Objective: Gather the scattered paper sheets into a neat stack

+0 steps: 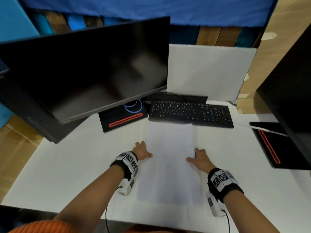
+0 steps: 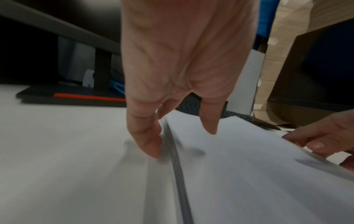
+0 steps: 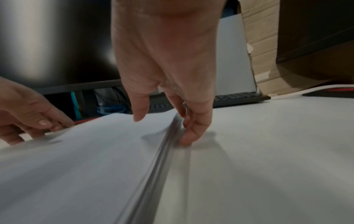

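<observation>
A stack of white paper sheets lies lengthwise in the middle of the white table, just in front of the keyboard. My left hand holds the stack's left edge, with the thumb over the top sheet and the fingers down at the edge. My right hand grips the right edge the same way, its fingers curled against the layered sheet edges. In the wrist views the stack's side edges look slightly raised off the table. The sheets look roughly aligned.
A black keyboard sits right behind the stack. A large dark monitor leans at the back left, on a base with a red strip. A second monitor and its base stand at the right. A white board stands behind.
</observation>
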Demonstrator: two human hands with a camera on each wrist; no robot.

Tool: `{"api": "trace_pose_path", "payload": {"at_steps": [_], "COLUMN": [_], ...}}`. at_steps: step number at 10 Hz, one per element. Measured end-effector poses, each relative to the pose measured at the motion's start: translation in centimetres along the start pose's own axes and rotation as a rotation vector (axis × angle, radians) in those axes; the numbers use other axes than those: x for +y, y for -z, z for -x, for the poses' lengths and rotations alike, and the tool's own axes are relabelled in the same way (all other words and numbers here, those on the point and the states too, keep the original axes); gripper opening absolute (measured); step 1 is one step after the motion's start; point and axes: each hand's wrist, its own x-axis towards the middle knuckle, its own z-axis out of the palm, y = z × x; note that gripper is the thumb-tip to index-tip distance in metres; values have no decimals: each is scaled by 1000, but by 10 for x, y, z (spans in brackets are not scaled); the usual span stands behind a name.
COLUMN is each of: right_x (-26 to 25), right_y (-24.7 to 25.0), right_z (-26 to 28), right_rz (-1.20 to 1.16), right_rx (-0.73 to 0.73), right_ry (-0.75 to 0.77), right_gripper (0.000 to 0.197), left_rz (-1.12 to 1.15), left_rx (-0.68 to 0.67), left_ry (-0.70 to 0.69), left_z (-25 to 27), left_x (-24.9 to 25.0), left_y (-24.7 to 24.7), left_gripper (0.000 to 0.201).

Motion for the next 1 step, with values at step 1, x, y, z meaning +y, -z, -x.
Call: {"api": "trace_pose_path", "payload": {"at_steps": [1], "right_x": [-1], "right_y": [22], "right_z": [9], "right_rz": [-84], "right_rx": [59], "right_ry": [25], "right_gripper": [76], "left_rz": [7], "left_rx": [71], "left_ry": [-91], "left_z": [3], "left_x": [6], "left_y": [21], "left_gripper": [79]}}
